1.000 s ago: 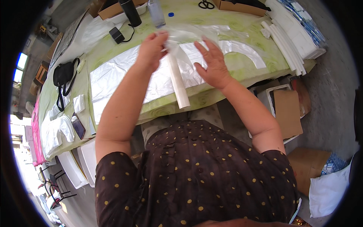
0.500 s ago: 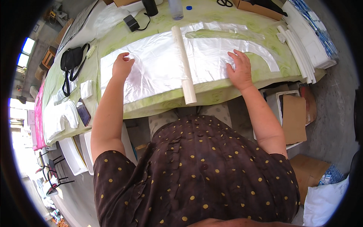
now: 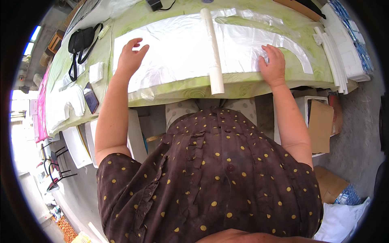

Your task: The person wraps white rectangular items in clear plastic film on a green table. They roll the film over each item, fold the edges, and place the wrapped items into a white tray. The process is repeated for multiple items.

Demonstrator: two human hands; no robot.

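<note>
A thin, shiny white plastic sheet (image 3: 174, 44) lies spread on the green-patterned tablecloth, with long curved strips at its right end. Across its middle rests a long whitish tube (image 3: 215, 60), its near end sticking out past the table's front edge. My left hand (image 3: 131, 58) is over the sheet's left part, thumb and fingers apart, holding nothing. Over the right part, close to the sheet's near edge, is my right hand (image 3: 273, 67), its fingers loosely stretched and the thumb apart. Whether either hand touches the plastic, I cannot tell.
A black pouch with a strap (image 3: 81, 39), a folded white packet (image 3: 96, 73) and a dark phone (image 3: 91, 98) lie at the left. Several white rolls (image 3: 333, 60) lie at the right beside a white foam box (image 3: 344, 44). A black adapter (image 3: 154, 5) sits at the back.
The whole view has tilted, so the table sits higher in the picture. My left thumb and fingers have spread further apart. The sheet and tube keep their arrangement.
</note>
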